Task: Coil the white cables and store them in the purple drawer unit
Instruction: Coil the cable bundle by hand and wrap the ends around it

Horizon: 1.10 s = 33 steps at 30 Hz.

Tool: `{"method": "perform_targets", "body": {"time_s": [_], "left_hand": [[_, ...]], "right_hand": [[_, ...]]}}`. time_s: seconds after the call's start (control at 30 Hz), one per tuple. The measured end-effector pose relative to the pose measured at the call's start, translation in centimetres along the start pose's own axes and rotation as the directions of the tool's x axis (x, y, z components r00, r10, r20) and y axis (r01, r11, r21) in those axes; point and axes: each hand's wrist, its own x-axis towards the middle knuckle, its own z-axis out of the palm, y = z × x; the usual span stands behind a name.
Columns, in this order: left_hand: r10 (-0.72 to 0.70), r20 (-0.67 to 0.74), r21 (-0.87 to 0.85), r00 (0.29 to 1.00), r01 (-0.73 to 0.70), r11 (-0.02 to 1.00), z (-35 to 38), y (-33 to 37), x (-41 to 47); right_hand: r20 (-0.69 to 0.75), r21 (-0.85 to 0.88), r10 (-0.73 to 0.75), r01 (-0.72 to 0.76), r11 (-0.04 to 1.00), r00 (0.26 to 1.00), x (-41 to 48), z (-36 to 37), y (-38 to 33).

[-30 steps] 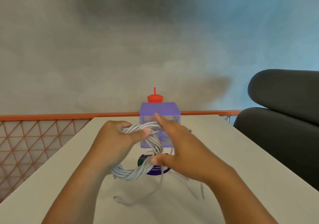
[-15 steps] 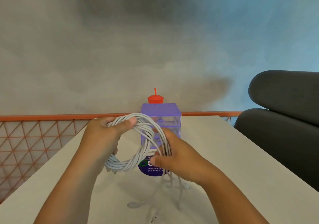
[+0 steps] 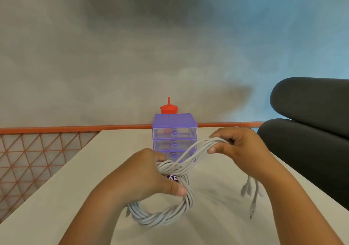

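A bundle of white cables (image 3: 166,216) hangs as a coil from my left hand (image 3: 151,176), which grips the coil's top above the table. From there a span of the cables runs up and right to my right hand (image 3: 238,148), pinched between thumb and fingers. Their loose ends with plugs (image 3: 249,190) dangle below the right hand. The purple drawer unit (image 3: 174,131) stands behind the hands at mid-table, its three clear drawers closed; its lowest drawer is partly hidden by cable.
A red cup with a straw (image 3: 168,108) stands behind the drawer unit. A purple sticker (image 3: 172,178) lies on the white table (image 3: 94,178). A dark sofa (image 3: 309,131) is at the right, an orange mesh railing (image 3: 37,150) at the left.
My right hand has moved from low centre up and to the right, pulling a span of cables out from the coil. My left hand has lowered, and the plug ends swung to the right.
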Motion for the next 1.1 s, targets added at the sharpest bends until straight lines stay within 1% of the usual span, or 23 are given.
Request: {"method": "perform_targets", "body": {"time_s": [0.07,0.1,0.17,0.23,0.3,0.33,0.4,0.43,0.5,0.57,0.63,0.7,0.77,0.83,0.87,0.9,0.93,0.97,1.0,1.03,1.1], "left_hand": [[0.02,-0.026,0.015,0.999,-0.02,1.0,0.0,0.0,0.0],[0.03,-0.062,0.006,0.998,-0.03,1.0,0.0,-0.1,0.0],[0.027,-0.129,-0.103,0.991,-0.041,0.994,0.0,-0.2,0.1],[0.006,-0.131,-0.269,0.991,-0.042,0.962,0.2,0.0,0.2],[0.011,-0.091,-0.397,0.996,-0.046,0.917,0.4,0.2,0.1],[0.018,-0.075,-0.429,0.997,-0.049,0.902,0.5,0.3,0.1],[0.024,-0.064,-0.492,0.998,-0.053,0.869,0.7,0.1,0.4],[0.015,-0.065,-0.546,0.998,-0.048,0.836,0.8,-0.1,0.6],[-0.009,-0.042,-0.662,0.999,-0.021,0.749,0.7,-0.6,1.0],[-0.014,0.019,-0.753,1.0,0.024,0.658,0.4,-1.1,1.0],[-0.003,0.078,-0.816,0.997,0.065,0.574,0.1,-1.5,1.1],[-0.007,0.093,-0.851,0.996,0.083,0.519,0.2,-1.7,1.1],[-0.041,0.053,-0.842,0.998,0.067,0.535,0.4,-1.6,1.2],[-0.092,-0.005,-0.822,0.996,0.048,0.567,0.7,-1.3,1.3],[-0.114,-0.033,-0.809,0.993,0.041,0.586,0.8,-1.2,1.4],[-0.133,-0.059,-0.793,0.989,0.035,0.608,0.8,-1.2,1.5],[-0.154,-0.085,-0.775,0.984,0.032,0.631,0.9,-1.2,1.5],[-0.171,-0.107,-0.755,0.98,0.032,0.655,1.0,-1.1,1.6],[-0.184,-0.122,-0.736,0.975,0.035,0.676,1.2,-1.0,1.6],[-0.192,-0.126,-0.721,0.973,0.043,0.691,1.3,-0.9,1.6],[-0.203,-0.117,-0.708,0.972,0.062,0.704,1.5,-0.8,1.6]], "right_hand": [[-0.022,-0.136,0.004,-0.007,0.991,1.0,0.0,-0.4,0.5],[-0.019,-0.206,0.014,-0.017,0.978,1.0,0.1,-0.5,0.8],[-0.027,-0.293,0.077,-0.081,0.953,0.997,0.2,-0.4,1.4],[-0.001,-0.316,0.185,-0.176,0.932,0.983,0.2,-0.1,2.5],[0.076,-0.21,0.281,-0.261,0.942,0.957,0.0,0.4,3.6],[0.123,-0.131,0.296,-0.28,0.951,0.947,-0.2,0.8,4.1],[0.189,-0.054,0.279,-0.273,0.96,0.942,-0.5,1.3,4.3],[0.207,-0.022,0.264,-0.265,0.964,0.942,-0.5,1.5,4.1],[0.227,0.062,0.245,-0.265,0.962,0.942,-0.5,1.8,3.8],[0.236,0.12,0.226,-0.259,0.958,0.945,-0.6,2.0,3.6],[0.244,0.154,0.211,-0.252,0.955,0.947,-0.7,2.2,3.8],[0.252,0.203,0.191,-0.245,0.948,0.949,-0.8,2.6,4.3],[0.289,0.213,0.177,-0.243,0.946,0.941,-1.0,3.0,4.8],[0.323,0.177,0.167,-0.233,0.956,0.931,-0.9,3.2,4.7],[0.309,0.165,0.166,-0.224,0.96,0.937,-0.8,3.3,4.3],[0.262,0.157,0.167,-0.213,0.964,0.95,-0.5,3.3,3.9],[0.182,0.153,0.154,-0.183,0.971,0.971,-0.3,3.1,3.5],[0.075,0.135,0.112,-0.121,0.983,0.991,-0.1,2.9,3.0],[-0.01,0.078,0.03,-0.029,0.997,1.0,0.0,2.6,2.6],[-0.052,-0.007,-0.063,0.063,0.998,0.997,0.0,2.4,2.2],[-0.014,-0.187,-0.22,0.213,0.959,0.975,0.0,2.3,1.3]]}}
